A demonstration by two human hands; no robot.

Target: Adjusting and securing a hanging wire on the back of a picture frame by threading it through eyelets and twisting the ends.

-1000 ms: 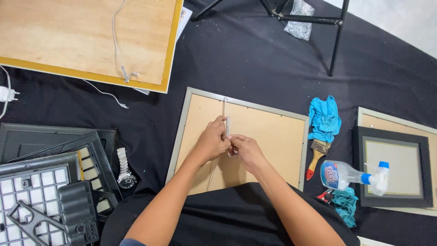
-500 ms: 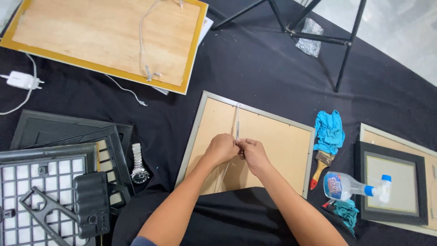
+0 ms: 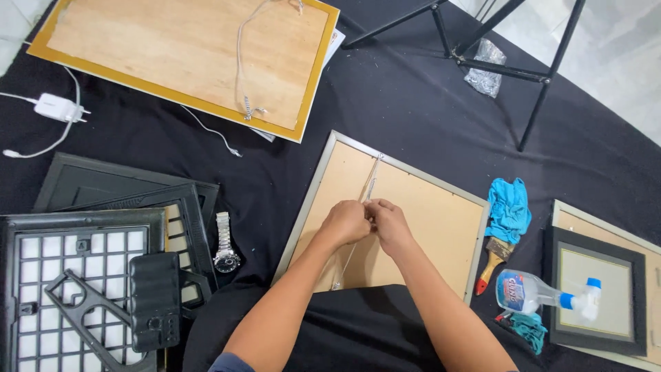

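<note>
Brown fibreboard frame back (image 3: 427, 220), silver-edged, lies flat; left hand (image 3: 346, 222) and right hand (image 3: 390, 224) meet, fingers pinching its thin hanging wire (image 3: 372, 180).

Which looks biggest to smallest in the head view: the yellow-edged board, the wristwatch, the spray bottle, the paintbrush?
1. yellow-edged board
2. spray bottle
3. paintbrush, close to the bottle, so that order is unsure
4. wristwatch

Wristwatch (image 3: 225, 242) lies left of frame (image 3: 441, 213).
</note>
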